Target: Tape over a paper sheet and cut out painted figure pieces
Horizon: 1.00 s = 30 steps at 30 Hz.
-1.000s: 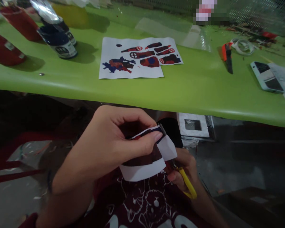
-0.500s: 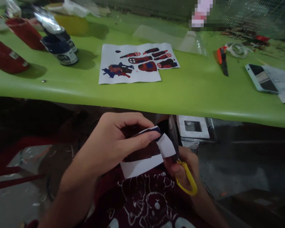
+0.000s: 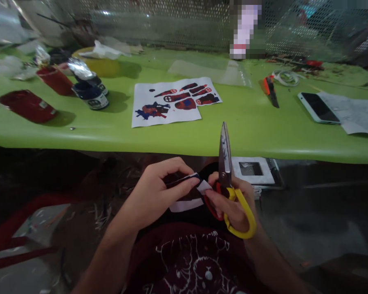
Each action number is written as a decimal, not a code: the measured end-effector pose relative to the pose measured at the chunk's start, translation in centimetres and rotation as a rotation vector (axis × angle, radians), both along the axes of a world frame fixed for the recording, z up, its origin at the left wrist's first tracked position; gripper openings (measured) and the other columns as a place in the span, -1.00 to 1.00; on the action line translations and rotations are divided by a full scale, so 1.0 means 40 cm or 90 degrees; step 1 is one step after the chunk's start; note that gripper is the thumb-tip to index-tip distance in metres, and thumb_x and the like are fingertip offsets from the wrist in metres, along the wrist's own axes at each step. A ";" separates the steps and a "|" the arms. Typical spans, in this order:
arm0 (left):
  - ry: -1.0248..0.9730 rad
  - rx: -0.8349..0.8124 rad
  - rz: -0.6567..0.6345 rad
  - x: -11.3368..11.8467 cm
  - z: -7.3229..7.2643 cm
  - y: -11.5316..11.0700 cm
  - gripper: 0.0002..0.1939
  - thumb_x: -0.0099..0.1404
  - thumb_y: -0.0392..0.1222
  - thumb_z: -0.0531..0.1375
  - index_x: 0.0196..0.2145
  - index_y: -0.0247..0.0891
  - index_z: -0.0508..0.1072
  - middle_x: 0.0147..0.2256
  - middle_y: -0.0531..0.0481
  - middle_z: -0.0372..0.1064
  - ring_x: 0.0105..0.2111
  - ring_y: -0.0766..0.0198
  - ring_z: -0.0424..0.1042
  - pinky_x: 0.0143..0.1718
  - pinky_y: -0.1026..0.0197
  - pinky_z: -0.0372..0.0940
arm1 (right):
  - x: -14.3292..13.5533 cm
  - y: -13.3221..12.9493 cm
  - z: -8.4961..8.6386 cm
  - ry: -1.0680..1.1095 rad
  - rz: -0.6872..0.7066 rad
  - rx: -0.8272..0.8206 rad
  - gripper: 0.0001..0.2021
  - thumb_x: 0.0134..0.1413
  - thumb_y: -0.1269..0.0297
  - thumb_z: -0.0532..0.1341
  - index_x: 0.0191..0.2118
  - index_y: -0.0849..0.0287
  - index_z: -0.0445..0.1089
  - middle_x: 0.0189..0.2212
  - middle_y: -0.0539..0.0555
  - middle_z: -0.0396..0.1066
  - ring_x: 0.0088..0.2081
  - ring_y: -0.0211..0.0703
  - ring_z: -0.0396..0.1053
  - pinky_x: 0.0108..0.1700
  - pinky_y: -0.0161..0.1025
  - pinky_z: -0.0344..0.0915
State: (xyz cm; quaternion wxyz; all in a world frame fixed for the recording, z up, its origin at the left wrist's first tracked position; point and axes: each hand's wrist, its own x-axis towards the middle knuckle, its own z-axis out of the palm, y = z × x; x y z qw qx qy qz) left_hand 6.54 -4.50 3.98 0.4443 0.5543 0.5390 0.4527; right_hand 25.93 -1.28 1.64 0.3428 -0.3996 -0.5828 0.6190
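My left hand [image 3: 162,192] is closed on a piece of paper [image 3: 186,205] with dark printing and white margins, pinched between thumb and fingers above my lap. Scissors [image 3: 225,159] with one yellow handle and one red handle sit in my right hand [image 3: 234,204], blades together and pointing up toward the table. The thumb and a finger of that hand also touch the paper's white end flap. My fingers hide part of the paper. On the table ahead lies a printed sheet [image 3: 168,117] with red, blue and black shapes.
Red jars [image 3: 30,107] and dark blue jars [image 3: 93,98] stand at the left of the green table [image 3: 239,134]. At the right lie an orange-black cutter [image 3: 270,92], a phone [image 3: 319,108] and papers [image 3: 355,110]. A white frame [image 3: 253,169] is below the table edge.
The scissors have turned so their blades point up and show fully. My right thumb has come onto the paper's white flap. The view has tilted up a little.
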 end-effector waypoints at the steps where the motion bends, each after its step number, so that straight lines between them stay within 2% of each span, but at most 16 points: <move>1: -0.010 -0.014 0.004 0.001 -0.004 0.000 -0.88 0.32 -0.20 0.29 -0.38 -0.25 0.52 -0.40 0.07 0.41 -0.42 0.38 0.36 -0.41 0.36 0.24 | -0.002 0.000 0.000 -0.013 -0.013 0.033 -0.82 0.16 0.18 0.33 -0.35 0.12 0.38 -0.72 -0.18 0.16 -0.71 -0.37 0.07 -0.67 -0.36 0.00; 5: -0.051 -0.065 0.026 0.012 -0.012 0.001 -0.87 0.32 -0.18 0.28 -0.37 -0.27 0.51 -0.44 0.06 0.42 -0.45 0.37 0.35 -0.45 0.36 0.25 | -0.003 0.001 0.000 -0.091 -0.057 0.224 -0.88 0.11 0.29 0.31 -0.41 0.14 0.40 -0.63 -0.12 0.20 -0.63 -0.36 0.09 -0.60 -0.34 0.02; 7: -0.063 -0.076 0.037 0.018 -0.012 0.000 -0.87 0.30 -0.19 0.28 -0.39 -0.27 0.51 -0.45 0.06 0.43 -0.47 0.37 0.36 -0.45 0.35 0.27 | -0.001 0.000 0.000 -0.113 -0.071 0.269 -0.89 0.08 0.31 0.32 -0.43 0.14 0.41 -0.59 -0.10 0.23 -0.59 -0.35 0.09 -0.58 -0.33 0.04; 9: -0.073 -0.077 0.043 0.021 -0.014 -0.003 -0.87 0.29 -0.17 0.29 -0.38 -0.26 0.52 -0.45 0.05 0.44 -0.47 0.35 0.37 -0.45 0.34 0.29 | 0.001 -0.001 -0.003 -0.085 -0.072 0.230 -0.87 0.10 0.28 0.32 -0.42 0.13 0.40 -0.62 -0.10 0.21 -0.61 -0.34 0.10 -0.60 -0.34 0.04; 12: -0.086 -0.061 0.054 0.021 -0.023 -0.008 -0.86 0.25 -0.13 0.33 -0.31 -0.25 0.53 -0.37 0.00 0.51 -0.42 0.31 0.43 -0.41 0.32 0.34 | -0.001 -0.001 -0.015 0.012 -0.066 0.071 -0.82 0.17 0.15 0.31 -0.35 0.12 0.38 -0.72 -0.17 0.15 -0.71 -0.34 0.07 -0.68 -0.36 0.02; 14: -0.087 -0.061 0.066 0.019 -0.031 -0.013 -0.84 0.24 -0.12 0.35 -0.29 -0.25 0.55 -0.36 0.00 0.52 -0.40 0.29 0.44 -0.40 0.32 0.33 | -0.004 0.000 -0.021 0.057 -0.063 0.005 -0.78 0.18 0.10 0.32 -0.30 0.12 0.36 -0.77 -0.19 0.14 -0.75 -0.35 0.05 -0.71 -0.38 0.02; 21: -0.069 -0.064 0.075 0.018 -0.042 -0.028 -0.86 0.30 -0.13 0.29 -0.32 -0.25 0.56 -0.43 0.05 0.48 -0.47 0.35 0.35 -0.48 0.35 0.22 | -0.001 0.006 -0.003 0.041 -0.005 -0.010 -0.75 0.15 0.10 0.35 -0.31 0.18 0.39 -0.76 -0.18 0.17 -0.75 -0.40 0.05 -0.72 -0.41 0.02; 26: -0.058 -0.033 -0.007 -0.001 -0.025 -0.027 -0.85 0.30 -0.16 0.31 -0.19 -0.24 0.56 -0.25 -0.03 0.54 -0.26 0.25 0.48 -0.25 0.28 0.36 | 0.015 0.028 0.003 0.041 0.073 -0.027 -0.72 0.16 0.05 0.34 -0.30 0.16 0.38 -0.79 -0.20 0.16 -0.78 -0.40 0.02 -0.75 -0.42 0.02; 30: -0.010 0.024 0.014 -0.003 -0.008 -0.020 -0.89 0.34 -0.19 0.28 -0.33 -0.26 0.53 -0.36 0.01 0.45 -0.36 0.30 0.41 -0.34 0.29 0.30 | 0.019 0.048 0.016 0.014 0.111 -0.016 -0.74 0.19 0.07 0.33 -0.30 0.15 0.37 -0.78 -0.20 0.16 -0.77 -0.40 0.04 -0.73 -0.42 0.01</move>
